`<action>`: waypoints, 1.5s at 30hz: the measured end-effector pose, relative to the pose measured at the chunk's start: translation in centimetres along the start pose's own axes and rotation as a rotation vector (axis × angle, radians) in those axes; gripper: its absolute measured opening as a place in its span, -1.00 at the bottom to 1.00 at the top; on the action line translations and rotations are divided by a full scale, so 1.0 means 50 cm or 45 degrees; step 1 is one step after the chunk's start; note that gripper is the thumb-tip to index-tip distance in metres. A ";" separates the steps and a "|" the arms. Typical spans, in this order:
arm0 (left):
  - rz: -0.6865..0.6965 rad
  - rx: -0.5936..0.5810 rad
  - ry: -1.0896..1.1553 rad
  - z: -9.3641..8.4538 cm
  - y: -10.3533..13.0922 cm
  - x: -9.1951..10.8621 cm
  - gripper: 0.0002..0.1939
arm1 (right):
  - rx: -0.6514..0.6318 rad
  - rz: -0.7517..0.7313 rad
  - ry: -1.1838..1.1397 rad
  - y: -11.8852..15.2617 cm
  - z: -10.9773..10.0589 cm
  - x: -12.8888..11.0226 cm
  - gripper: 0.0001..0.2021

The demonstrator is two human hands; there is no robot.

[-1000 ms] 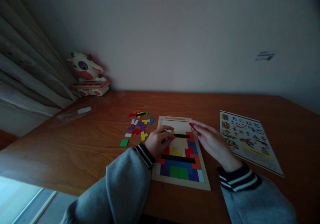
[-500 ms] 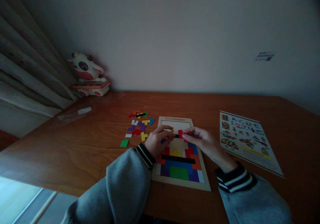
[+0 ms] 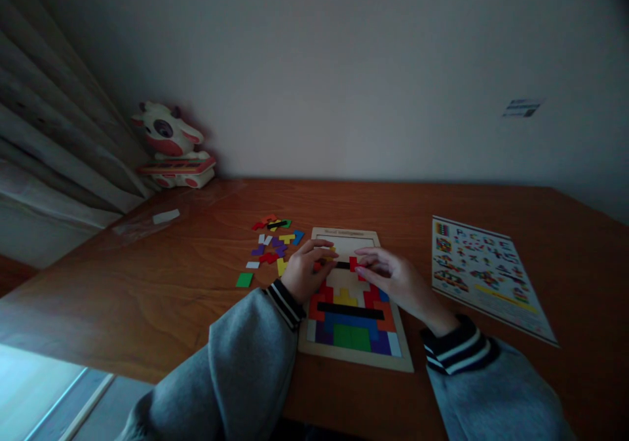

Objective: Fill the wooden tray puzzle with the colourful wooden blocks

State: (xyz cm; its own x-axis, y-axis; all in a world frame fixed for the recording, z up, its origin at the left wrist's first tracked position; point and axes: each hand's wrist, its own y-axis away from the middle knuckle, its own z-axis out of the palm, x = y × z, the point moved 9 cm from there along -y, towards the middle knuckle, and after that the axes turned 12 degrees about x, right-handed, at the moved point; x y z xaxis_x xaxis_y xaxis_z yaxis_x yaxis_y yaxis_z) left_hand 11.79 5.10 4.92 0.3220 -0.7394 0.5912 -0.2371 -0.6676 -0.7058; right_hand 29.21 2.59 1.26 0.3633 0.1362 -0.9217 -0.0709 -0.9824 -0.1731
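Pinching a small red piece [image 3: 354, 264] between thumb and forefinger, a person's right hand [image 3: 400, 280] works over a wooden puzzle board [image 3: 354, 356] on a brown table [image 3: 196, 251]. The red piece is above the upper half of the board, in front of an upper black bar [image 3: 343, 265]; whether it touches the surface cannot be told. The left hand [image 3: 299, 274] reaches over the board's left edge, its fingers curved and parted from the thumb, near a yellow piece [image 3: 333, 249]; contact there is unclear.

Along the board's lower half, a long black bar [image 3: 351, 311] lies between a yellow piece with a raised middle and a blue piece [image 3: 351, 324]. Green [image 3: 344, 337] fills the middle below, flanked by purple, with white at both sides. Loose pieces in several colors are scattered left of the board, with a green square [image 3: 244, 280] lying nearest the person.

To the right, a printed sheet [image 3: 491, 277] lies flat on the table. A toy cow [image 3: 170, 139] with a keyboard sits at the far left, beside a curtain [image 3: 59, 113]. Gray sleeves [image 3: 250, 356] end in striped cuffs.
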 end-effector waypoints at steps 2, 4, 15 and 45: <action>-0.006 -0.005 -0.001 0.000 0.000 0.000 -0.90 | -0.004 0.010 0.007 0.000 0.001 0.001 -0.68; -0.010 -0.010 -0.007 0.001 0.001 -0.002 -0.89 | -0.025 0.012 0.014 0.002 0.005 -0.001 -0.69; 0.027 -0.058 -0.025 0.007 0.004 0.004 -0.88 | -0.213 -0.087 0.257 0.017 0.024 -0.029 -0.80; -0.345 -0.032 0.380 0.020 0.013 -0.025 -0.82 | 0.038 -0.303 0.321 0.009 0.006 -0.053 -0.79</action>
State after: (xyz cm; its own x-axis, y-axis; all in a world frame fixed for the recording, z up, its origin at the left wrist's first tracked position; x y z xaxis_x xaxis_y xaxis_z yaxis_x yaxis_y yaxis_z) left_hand 12.16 5.65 3.32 0.0966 -0.5270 0.8444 -0.2035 -0.8409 -0.5015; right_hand 27.92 1.82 3.51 0.5905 0.3212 -0.7404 0.0173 -0.9222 -0.3863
